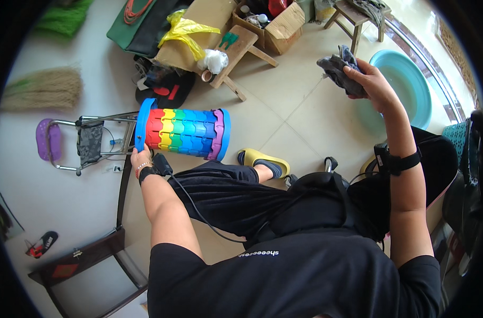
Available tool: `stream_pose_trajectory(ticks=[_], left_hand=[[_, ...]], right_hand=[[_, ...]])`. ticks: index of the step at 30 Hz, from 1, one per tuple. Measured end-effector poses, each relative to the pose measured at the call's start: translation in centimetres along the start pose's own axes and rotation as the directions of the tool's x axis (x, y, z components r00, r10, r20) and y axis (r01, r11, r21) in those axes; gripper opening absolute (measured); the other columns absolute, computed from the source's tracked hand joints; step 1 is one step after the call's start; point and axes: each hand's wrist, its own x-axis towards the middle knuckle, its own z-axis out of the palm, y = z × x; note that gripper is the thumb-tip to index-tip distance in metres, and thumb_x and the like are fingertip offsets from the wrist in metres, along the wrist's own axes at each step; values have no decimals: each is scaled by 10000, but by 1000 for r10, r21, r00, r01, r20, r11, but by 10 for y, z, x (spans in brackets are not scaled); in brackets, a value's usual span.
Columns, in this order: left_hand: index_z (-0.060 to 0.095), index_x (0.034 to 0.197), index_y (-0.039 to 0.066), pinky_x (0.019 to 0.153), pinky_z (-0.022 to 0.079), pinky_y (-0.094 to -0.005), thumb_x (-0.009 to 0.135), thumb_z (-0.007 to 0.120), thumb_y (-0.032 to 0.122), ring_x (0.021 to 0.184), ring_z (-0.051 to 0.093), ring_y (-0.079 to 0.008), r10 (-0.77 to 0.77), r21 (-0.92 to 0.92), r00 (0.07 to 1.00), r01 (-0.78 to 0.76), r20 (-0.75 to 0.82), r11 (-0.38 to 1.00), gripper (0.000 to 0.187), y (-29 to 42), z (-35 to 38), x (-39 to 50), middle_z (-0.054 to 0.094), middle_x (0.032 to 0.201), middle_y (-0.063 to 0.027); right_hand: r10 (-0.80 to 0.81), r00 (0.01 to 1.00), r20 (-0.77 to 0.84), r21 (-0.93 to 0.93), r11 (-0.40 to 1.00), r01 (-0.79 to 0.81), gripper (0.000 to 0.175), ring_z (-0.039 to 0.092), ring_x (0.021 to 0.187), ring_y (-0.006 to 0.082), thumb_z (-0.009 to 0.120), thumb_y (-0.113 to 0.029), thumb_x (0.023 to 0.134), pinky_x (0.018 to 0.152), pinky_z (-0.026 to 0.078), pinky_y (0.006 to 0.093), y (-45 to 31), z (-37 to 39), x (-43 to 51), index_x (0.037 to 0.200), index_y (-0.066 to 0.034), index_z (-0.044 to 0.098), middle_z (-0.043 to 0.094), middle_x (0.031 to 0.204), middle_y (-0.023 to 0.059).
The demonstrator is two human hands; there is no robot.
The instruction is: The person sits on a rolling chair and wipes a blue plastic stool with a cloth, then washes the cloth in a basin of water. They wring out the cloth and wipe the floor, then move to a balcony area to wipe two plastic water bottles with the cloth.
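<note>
A rainbow-striped plastic cylinder [186,131] with blue end rings lies on its side at the left, beyond my left knee. My left hand [141,158] grips the lower edge of its left-hand blue ring. At the upper right, my right hand [370,85] is raised, closed around a crumpled damp-looking grey cloth [341,70]. Below and right of that hand, a large light-blue basin [423,95] stands on the tiled floor. Water appears to be in the basin, though my forearm covers part of it.
A wooden stool [241,43] holds green pieces and a tape roll. An open cardboard box [285,30] is behind it. A second stool [355,18] bears a cloth. A folded metal-framed chair [90,139] is left of the cylinder. A cable [197,210] runs from my left wrist.
</note>
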Motion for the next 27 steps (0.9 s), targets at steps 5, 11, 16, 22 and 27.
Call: stream_pose_trajectory(ticks=[5,11,16,22,27], left_hand=[[537,947,13,749,533,-433,740,614,-42,873,526,-271,-203,231,978,207,-39,951,227,11,11,8,495,888,-128],[421,1160,136,600,450,-340,679,690,-87,682,451,-176,55,790,876,-457,478,408,594,-7,-10,11,475,879,-68],[458,1344,229,853,462,-406,666,874,225,1081,525,-285,295,742,684,-643,667,-187,795,-47,-19,-57,527,1181,-110],[597,1187,159,966,434,-436,777,727,293,1122,543,-374,127,218,224,-448,966,-867,451,-61,-4,-87,592,1143,-177],[630,1098,179,804,513,-503,814,640,224,938,644,-412,33,157,289,-416,957,-896,288,-83,16,-110,685,993,-177]], right_hand=[[-1,1000,15,11,1000,1,545,620,827,129,651,-419,909,687,567,280,9,-2,9,1324,-87,529,627,1012,65],[1,1000,29,0,1000,-1,522,621,817,126,647,-417,911,669,566,273,6,5,17,1302,-87,545,632,986,70],[17,1000,19,-8,1000,-16,511,614,828,120,640,-419,914,681,563,270,4,10,25,1293,-87,551,631,992,68],[11,998,59,-4,1000,-10,525,607,842,117,637,-427,917,698,561,275,7,11,31,1303,-85,540,625,1003,63],[24,1000,6,-3,1000,-24,473,653,810,142,646,-413,910,643,576,267,4,11,29,1228,-69,587,664,950,88]])
